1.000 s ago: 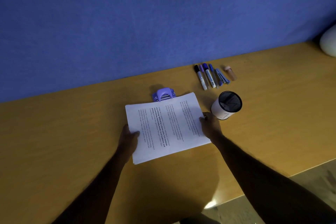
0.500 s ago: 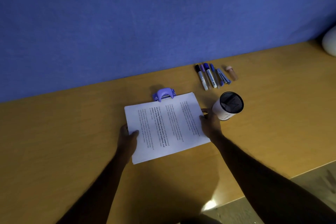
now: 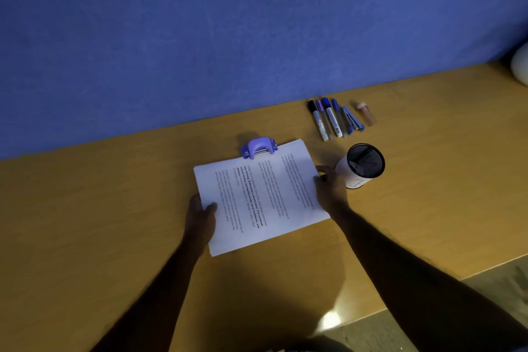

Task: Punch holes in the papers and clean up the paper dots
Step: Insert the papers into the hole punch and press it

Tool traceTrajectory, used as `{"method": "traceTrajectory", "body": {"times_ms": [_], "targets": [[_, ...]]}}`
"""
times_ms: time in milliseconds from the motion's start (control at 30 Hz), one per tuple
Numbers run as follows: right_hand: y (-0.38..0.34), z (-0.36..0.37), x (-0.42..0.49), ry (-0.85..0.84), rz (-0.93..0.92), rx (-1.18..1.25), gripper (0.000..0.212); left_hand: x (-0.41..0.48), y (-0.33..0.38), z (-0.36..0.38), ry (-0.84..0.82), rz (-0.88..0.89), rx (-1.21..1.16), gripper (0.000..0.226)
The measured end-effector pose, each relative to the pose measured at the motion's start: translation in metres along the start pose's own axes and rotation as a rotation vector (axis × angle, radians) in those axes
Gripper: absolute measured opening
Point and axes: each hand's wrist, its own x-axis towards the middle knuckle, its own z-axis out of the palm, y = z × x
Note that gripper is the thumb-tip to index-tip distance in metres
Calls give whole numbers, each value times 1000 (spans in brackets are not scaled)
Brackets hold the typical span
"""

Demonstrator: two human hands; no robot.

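I held the stack of papers (image 3: 261,198) with both hands on the wooden worktop (image 3: 100,223). My left hand (image 3: 200,214) gripped the left edge of the stack, with the thumb lying on top of the upper sheet and the other fingers hidden under the paper. My right hand (image 3: 330,187) was closed on the right edge in the same way, thumb above, near the far corner. The stack lay flat but turned at an angle, and the printed text ran sideways from my view. Its far edge was pushed into the purple hole punch (image 3: 258,147), which stood on the worktop close to the blue wall (image 3: 228,37); the punch covered a small part of this edge near the middle. I could not see if any holes were already made, and I saw no paper dots on the wood. Just beside my right hand stood a white cup (image 3: 361,167) with a dark mesh inside, tilted toward me; I cannot tell if my fingers touched it. Behind the cup, near the wall, a row of markers (image 3: 328,120) lay side by side, and next to them a blue stapler (image 3: 353,123) and a small orange tube (image 3: 367,114).
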Motion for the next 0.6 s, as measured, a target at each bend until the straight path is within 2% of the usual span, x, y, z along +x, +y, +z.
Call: {"method": "traceTrajectory", "body": {"times_ms": [233, 600], "targets": [[3, 2, 5, 29, 35, -23, 28, 10, 5, 8, 1, 45, 38, 36], [-4, 9, 13, 8, -12, -45, 33, 19, 4, 13, 67, 52, 140, 35]]}}
